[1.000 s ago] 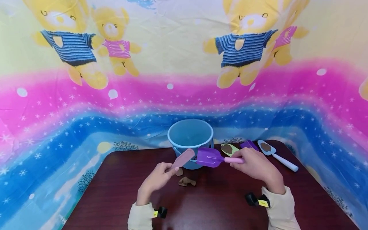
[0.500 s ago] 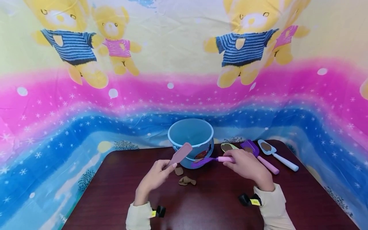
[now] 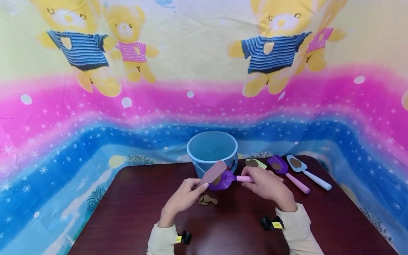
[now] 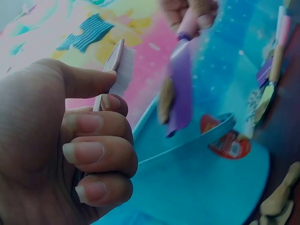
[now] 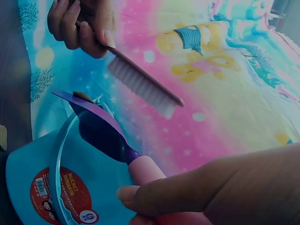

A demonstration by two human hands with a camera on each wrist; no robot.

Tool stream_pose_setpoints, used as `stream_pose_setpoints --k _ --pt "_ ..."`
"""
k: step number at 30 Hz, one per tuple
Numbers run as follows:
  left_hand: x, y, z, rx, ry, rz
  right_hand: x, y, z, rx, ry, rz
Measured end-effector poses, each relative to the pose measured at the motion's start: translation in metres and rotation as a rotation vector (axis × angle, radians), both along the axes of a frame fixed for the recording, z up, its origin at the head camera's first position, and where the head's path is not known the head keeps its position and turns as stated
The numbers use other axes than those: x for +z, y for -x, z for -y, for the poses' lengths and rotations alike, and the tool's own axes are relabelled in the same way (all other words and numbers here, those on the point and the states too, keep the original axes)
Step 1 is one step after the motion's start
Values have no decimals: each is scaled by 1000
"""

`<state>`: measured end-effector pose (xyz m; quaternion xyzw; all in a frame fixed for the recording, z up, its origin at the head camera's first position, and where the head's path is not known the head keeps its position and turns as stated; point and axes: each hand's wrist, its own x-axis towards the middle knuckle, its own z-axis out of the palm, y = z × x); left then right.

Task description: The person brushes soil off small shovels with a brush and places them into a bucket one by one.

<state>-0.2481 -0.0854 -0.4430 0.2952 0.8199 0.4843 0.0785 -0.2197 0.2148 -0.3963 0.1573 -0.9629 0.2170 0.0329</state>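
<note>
My left hand grips the handle of a small pink brush, whose white bristles show in the left wrist view. Between thumb and fingers, my right hand holds the pink handle of a purple toy shovel. A flat brown piece rests on the shovel's blade. In the head view the brush overlaps the blade's left side; the right wrist view has the bristles above the blade. Behind them stands a blue bucket, with the shovel close by its near side. Twisted brown pieces lie on the table below.
On the table's back right lie a green scoop, partly behind my right hand, a second purple shovel and a pale blue trowel, each with brown material on its blade. A printed cloth hangs behind the table.
The shovel has moved left and turned, its blade now showing the brown piece. My left hand and brush have shifted right over the blade, and the round brown piece seen on the table is out of sight.
</note>
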Motion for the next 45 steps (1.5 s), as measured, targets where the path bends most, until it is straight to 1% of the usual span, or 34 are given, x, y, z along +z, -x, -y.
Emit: stream_pose_setpoints --k 5,8,11,13,16,19,29,31,34,38,41,45 --pt "-6 0 -15 -29 45 -16 2 1 2 -19 -11 16" --pt "-10 0 -23 -37 71 -36 3 0 1 -16 -28 -5" --pt "-14 0 -27 -17 110 -71 4 -1 -2 -18 -64 -43" --pt "-16 1 -28 8 137 -90 4 -1 -5 -32 -78 -58" --pt "-19 1 -27 46 174 -94 4 0 -10 -52 -79 -55" --pt "-20 2 -24 73 191 -91 3 1 -13 -56 -64 -44" --pt "-20 5 -14 108 239 -97 -1 2 -17 -54 -50 -42" --pt "-19 7 -10 110 241 -93 -1 2 -17 -44 -38 -43" --pt "-17 8 -2 129 242 -81 0 2 -20 -34 -18 -34" --pt "-14 9 9 155 206 -64 2 1 -25 -22 15 -31" --pt "-14 10 12 144 178 -62 3 2 -28 -10 27 -36" --pt "-16 11 10 133 169 -66 2 4 -28 -11 18 -27"
